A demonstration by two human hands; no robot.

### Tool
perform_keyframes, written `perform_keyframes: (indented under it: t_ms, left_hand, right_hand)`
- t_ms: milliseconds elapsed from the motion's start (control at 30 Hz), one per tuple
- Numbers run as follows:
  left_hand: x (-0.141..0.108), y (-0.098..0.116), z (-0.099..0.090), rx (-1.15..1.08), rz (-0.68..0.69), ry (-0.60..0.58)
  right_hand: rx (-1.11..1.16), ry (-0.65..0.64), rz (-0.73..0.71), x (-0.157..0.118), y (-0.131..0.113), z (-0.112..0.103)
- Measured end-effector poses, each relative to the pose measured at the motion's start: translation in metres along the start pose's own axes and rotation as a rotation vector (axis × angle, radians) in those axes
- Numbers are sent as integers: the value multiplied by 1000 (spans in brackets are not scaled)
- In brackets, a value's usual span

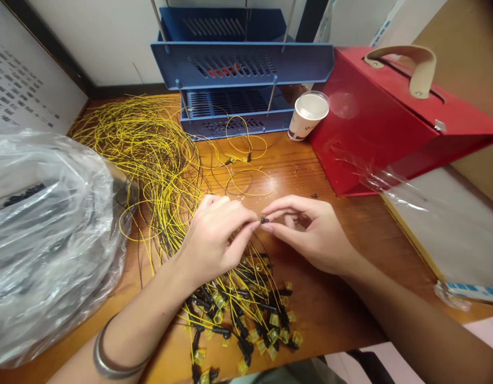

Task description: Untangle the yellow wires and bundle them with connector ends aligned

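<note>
A small black part is pinched where my two hands meet; its exact kind is too small to make out. My left hand closes its thumb and forefinger on the left end of it. From the other side my right hand grips it between thumb and fingertips. Under my left hand runs a large bundle of yellow and black wires. Several black connectors with clear yellow caps lie at the bundle's near end. Beyond my hands lies a loose coil of yellow wire.
A blue two-tier rack stands at the back, with a paper cup beside it. To the right is a red box with a beige handle. A clear plastic bag bulges at the left. One tiny black piece lies on the wooden table.
</note>
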State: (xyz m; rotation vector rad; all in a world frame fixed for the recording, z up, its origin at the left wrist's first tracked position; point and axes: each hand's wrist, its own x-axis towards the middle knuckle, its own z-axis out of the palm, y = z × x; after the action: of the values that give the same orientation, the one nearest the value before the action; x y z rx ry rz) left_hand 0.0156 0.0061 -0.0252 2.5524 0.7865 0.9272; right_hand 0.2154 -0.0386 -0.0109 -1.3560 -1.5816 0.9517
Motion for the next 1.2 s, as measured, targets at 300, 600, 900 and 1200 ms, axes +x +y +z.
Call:
perform_keyframes:
  t_ms: [300, 600, 900, 1200]
  left_hand:
    - [2, 1, -1, 11, 8, 32]
    - [2, 2, -1, 24, 27, 154]
    - [1, 3, -1, 30, 35, 159]
    - [2, 2, 0, 24, 44, 154]
  right_hand:
    - [-69, 11, -3, 0, -2, -2]
    - [-9, 69, -19, -1, -2, 0]
    - [-50, 84, -20, 0, -1, 0]
    - [-76, 46, -1, -2, -2, -1]
